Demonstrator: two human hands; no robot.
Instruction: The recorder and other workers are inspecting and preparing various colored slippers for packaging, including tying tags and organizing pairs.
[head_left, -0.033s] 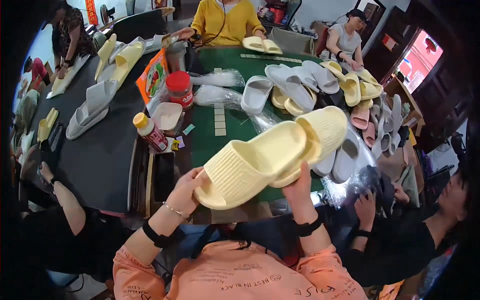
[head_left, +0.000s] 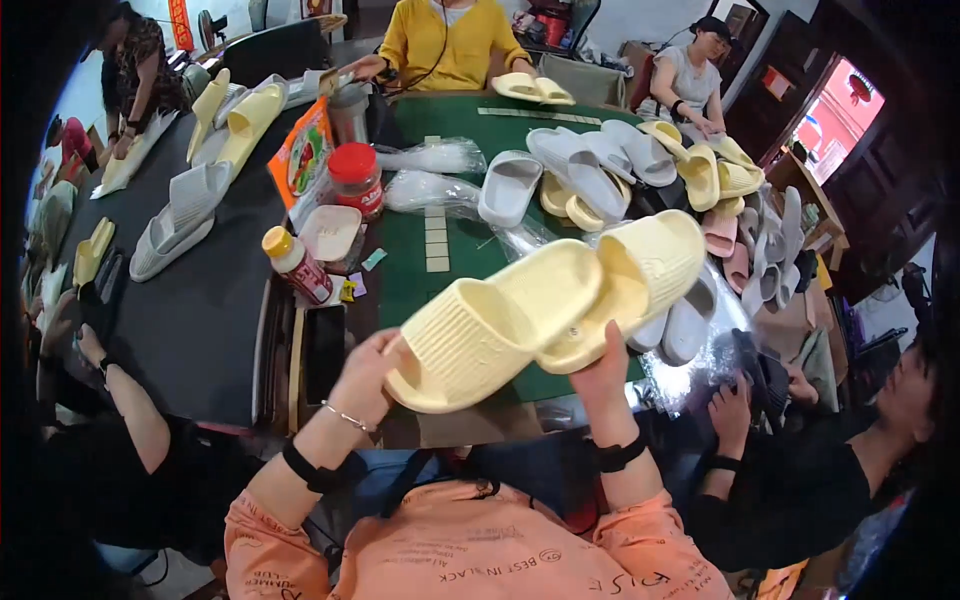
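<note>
Yellow slide sandals [head_left: 540, 310] slanting toes down-left, heels up-right, fingers of left hand [head_left: 365, 380] and right hand [head_left: 605, 375] clasping them.

Left hand [head_left: 365, 375] gripping one pale yellow slipper [head_left: 490, 325]. Right hand [head_left: 605, 375] holding second yellow slipper [head_left: 640, 275] against it, above green table [head_left: 450, 280].

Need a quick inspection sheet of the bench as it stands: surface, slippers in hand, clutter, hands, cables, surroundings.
Surface: green table beside a dark table.
Job's things: left yellow slipper and right yellow slipper, held up and overlapping.
Clutter: red-lidded jar, small bottle, snack bag, clear plastic bags, pile of grey, yellow and pink slippers.
Hands: left hand grips one slipper, right hand the other.
Cables: nothing seen.
Surroundings: other people seated around the tables.
</note>
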